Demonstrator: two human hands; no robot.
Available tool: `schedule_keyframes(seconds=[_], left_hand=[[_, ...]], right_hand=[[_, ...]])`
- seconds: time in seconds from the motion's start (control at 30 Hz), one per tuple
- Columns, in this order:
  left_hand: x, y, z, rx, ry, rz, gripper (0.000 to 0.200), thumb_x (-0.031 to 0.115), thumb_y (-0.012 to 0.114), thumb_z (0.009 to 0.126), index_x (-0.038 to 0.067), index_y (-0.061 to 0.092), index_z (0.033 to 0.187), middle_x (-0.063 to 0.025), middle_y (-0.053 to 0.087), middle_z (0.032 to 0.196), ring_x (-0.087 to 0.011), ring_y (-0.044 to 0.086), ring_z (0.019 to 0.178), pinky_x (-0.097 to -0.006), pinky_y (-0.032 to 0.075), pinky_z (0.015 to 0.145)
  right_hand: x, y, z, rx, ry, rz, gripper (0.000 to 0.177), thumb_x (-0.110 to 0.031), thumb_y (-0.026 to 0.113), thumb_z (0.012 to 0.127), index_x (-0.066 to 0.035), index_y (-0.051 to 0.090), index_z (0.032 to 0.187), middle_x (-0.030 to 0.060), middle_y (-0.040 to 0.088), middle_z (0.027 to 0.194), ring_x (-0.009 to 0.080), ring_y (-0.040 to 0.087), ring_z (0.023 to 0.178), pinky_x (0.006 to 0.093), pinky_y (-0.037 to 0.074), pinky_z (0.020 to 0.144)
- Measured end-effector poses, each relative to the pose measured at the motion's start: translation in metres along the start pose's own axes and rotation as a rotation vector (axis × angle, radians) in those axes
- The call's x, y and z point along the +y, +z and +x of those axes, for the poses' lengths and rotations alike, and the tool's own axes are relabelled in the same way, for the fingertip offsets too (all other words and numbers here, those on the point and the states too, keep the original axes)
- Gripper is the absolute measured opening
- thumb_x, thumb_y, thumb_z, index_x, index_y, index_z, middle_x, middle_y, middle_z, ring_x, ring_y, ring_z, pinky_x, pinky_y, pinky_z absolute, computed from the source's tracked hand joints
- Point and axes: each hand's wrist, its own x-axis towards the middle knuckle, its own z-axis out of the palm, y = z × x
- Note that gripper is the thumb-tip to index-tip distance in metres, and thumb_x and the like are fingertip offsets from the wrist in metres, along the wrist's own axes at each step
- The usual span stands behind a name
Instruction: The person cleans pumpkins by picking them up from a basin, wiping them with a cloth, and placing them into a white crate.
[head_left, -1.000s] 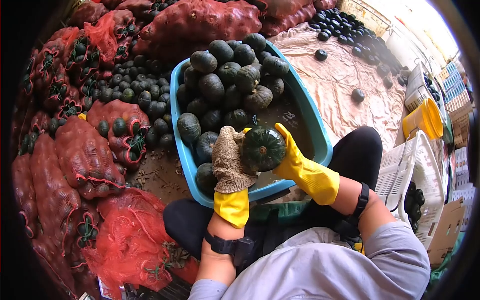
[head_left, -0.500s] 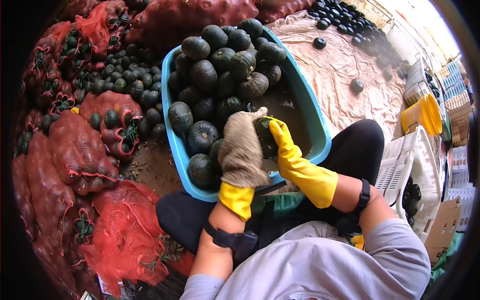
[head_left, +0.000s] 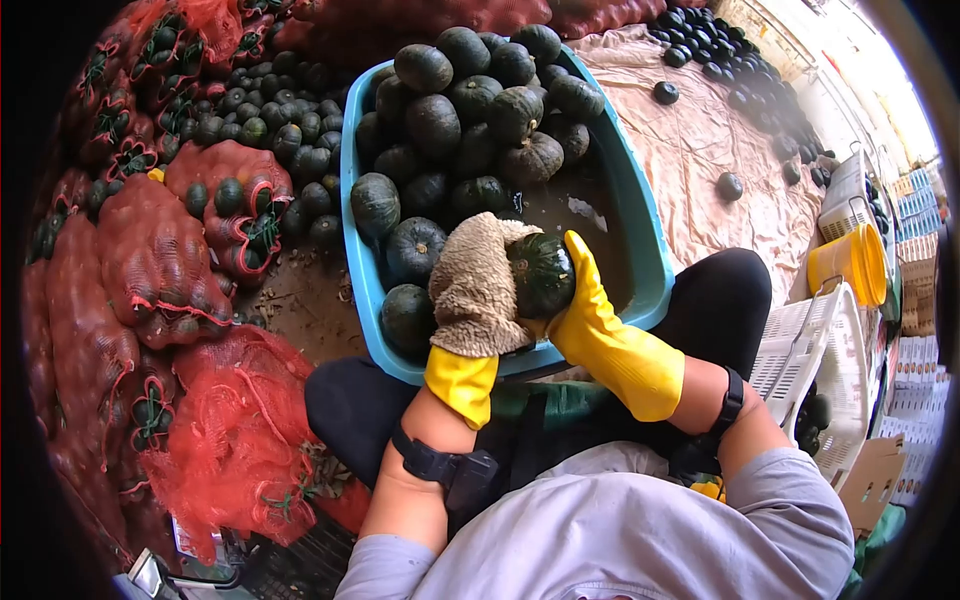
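Observation:
A dark green pumpkin [head_left: 541, 276] is between my two hands over the near end of a blue plastic tub [head_left: 655, 240]. My right hand [head_left: 598, 325], in a yellow rubber glove, grips its right and lower side, with the fingers partly behind it. My left hand [head_left: 475, 290] wears a matching glove under a beige cloth covering [head_left: 470, 300], which presses against the pumpkin's left side; the fingers under it are hidden. Many more pumpkins [head_left: 433, 123] are heaped in the tub, and one pumpkin [head_left: 407, 318] lies just left of the cloth.
Red mesh sacks [head_left: 160, 265] full of produce crowd the left, beside loose pumpkins [head_left: 255, 130]. A tan sheet [head_left: 690, 140] at the right bears scattered pumpkins. White crates [head_left: 820, 350] and a yellow bucket [head_left: 850, 265] stand at the far right.
The pumpkin between my hands has turned or lifted, so more of it shows. My right hand has shifted to its lower right side. The view has moved slightly.

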Motion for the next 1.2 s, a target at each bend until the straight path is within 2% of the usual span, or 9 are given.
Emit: schedule_keyframes(seconds=[0.33, 0.5, 0.63, 0.7, 0.73, 0.83, 1.0, 1.1, 1.2], left_hand=[[0.01, -0.013, 0.016, 0.15, -0.17, -0.278, 0.047, 0.039, 0.049, 0.106, 0.0, 0.075, 0.107, -0.0159, 0.078, 0.094, -0.0342, 0.071, 0.066, -0.0409, 0.056, 0.055], [-0.001, -0.024, 0.026, 0.017, 0.049, -0.172, 0.04, 0.022, 0.039, 0.112, -0.006, 0.067, 0.12, -0.018, 0.076, 0.104, -0.0283, 0.069, 0.064, -0.0321, 0.056, 0.052], [-0.007, -0.01, 0.031, 0.112, 0.078, -0.168, 0.029, 0.017, 0.045, 0.112, 0.001, 0.068, 0.121, -0.0116, 0.074, 0.102, -0.0232, 0.069, 0.067, -0.0331, 0.057, 0.057], [-0.012, -0.001, 0.038, 0.153, 0.026, -0.104, 0.026, 0.02, 0.053, 0.109, 0.005, 0.073, 0.112, -0.0093, 0.074, 0.096, -0.0229, 0.07, 0.074, -0.0336, 0.057, 0.063], [-0.01, 0.005, 0.036, 0.191, -0.045, -0.119, 0.023, 0.021, 0.058, 0.107, 0.004, 0.074, 0.109, -0.01, 0.075, 0.097, -0.0236, 0.072, 0.081, -0.0343, 0.058, 0.068], [-0.008, 0.012, 0.027, 0.246, -0.144, -0.085, 0.019, 0.022, 0.068, 0.102, 0.004, 0.076, 0.104, -0.0119, 0.077, 0.101, -0.0257, 0.074, 0.096, -0.0362, 0.06, 0.08], [-0.023, -0.008, 0.021, 0.153, 0.579, 1.032, 0.019, 0.022, 0.069, 0.1, 0.004, 0.075, 0.104, -0.015, 0.077, 0.105, -0.0298, 0.073, 0.102, -0.0384, 0.06, 0.087], [-0.027, -0.015, 0.046, 0.22, 0.741, 1.614, 0.019, 0.021, 0.069, 0.099, 0.004, 0.075, 0.104, -0.0169, 0.077, 0.108, -0.0323, 0.073, 0.106, -0.0397, 0.059, 0.09], [-0.021, -0.002, 0.039, 0.189, 0.884, 1.264, 0.017, 0.021, 0.07, 0.097, 0.006, 0.073, 0.105, -0.0167, 0.073, 0.101, -0.0347, 0.071, 0.095, -0.0408, 0.059, 0.086]], right_hand=[[-0.075, -0.038, 0.011, -0.264, 0.373, 0.126, 0.072, -0.07, 0.059, 0.102, -0.015, 0.066, 0.149, 0.0239, 0.064, 0.15, 0.0593, 0.06, 0.133, 0.0702, 0.054, 0.107], [-0.163, -0.085, 0.062, -0.733, -0.549, 0.216, 0.048, -0.034, 0.051, 0.116, -0.015, 0.049, 0.16, 0.0047, 0.046, 0.17, 0.0334, 0.046, 0.152, 0.065, 0.046, 0.114], [-0.142, -0.044, 0.026, -0.234, -0.641, -0.958, 0.037, -0.017, 0.058, 0.113, -0.013, 0.063, 0.149, 0.0131, 0.063, 0.149, 0.0293, 0.066, 0.128, 0.0331, 0.055, 0.106], [-0.092, -0.014, 0.012, -0.008, -0.035, -1.978, 0.068, -0.045, 0.083, 0.093, -0.012, 0.064, 0.149, 0.0177, 0.073, 0.136, 0.0318, 0.071, 0.125, 0.0371, 0.056, 0.105], [-0.052, -0.06, 0.04, -0.175, -0.339, -2.34, 0.073, -0.055, 0.084, 0.085, -0.014, 0.07, 0.144, 0.0188, 0.072, 0.139, 0.0374, 0.072, 0.123, 0.0425, 0.056, 0.106], [-0.032, -0.069, 0.088, -0.365, 0.219, -2.365, 0.062, -0.053, 0.081, 0.087, -0.019, 0.076, 0.138, 0.0186, 0.07, 0.143, 0.0377, 0.069, 0.13, 0.045, 0.053, 0.111], [-0.063, -0.051, 0.098, -0.364, 0.378, -2.166, 0.053, -0.038, 0.08, 0.095, -0.023, 0.072, 0.145, 0.0204, 0.064, 0.151, 0.0392, 0.065, 0.135, 0.046, 0.05, 0.115], [-0.096, -0.047, 0.047, -0.23, 0.383, -1.238, 0.064, -0.029, 0.078, 0.1, -0.017, 0.056, 0.159, 0.0132, 0.058, 0.157, 0.0303, 0.06, 0.139, 0.0414, 0.043, 0.121], [-0.078, -0.043, 0.012, -0.446, -0.141, -0.86, 0.072, -0.027, 0.083, 0.1, -0.019, 0.049, 0.164, 0.0111, 0.061, 0.148, 0.0232, 0.058, 0.141, 0.0375, 0.047, 0.119]])
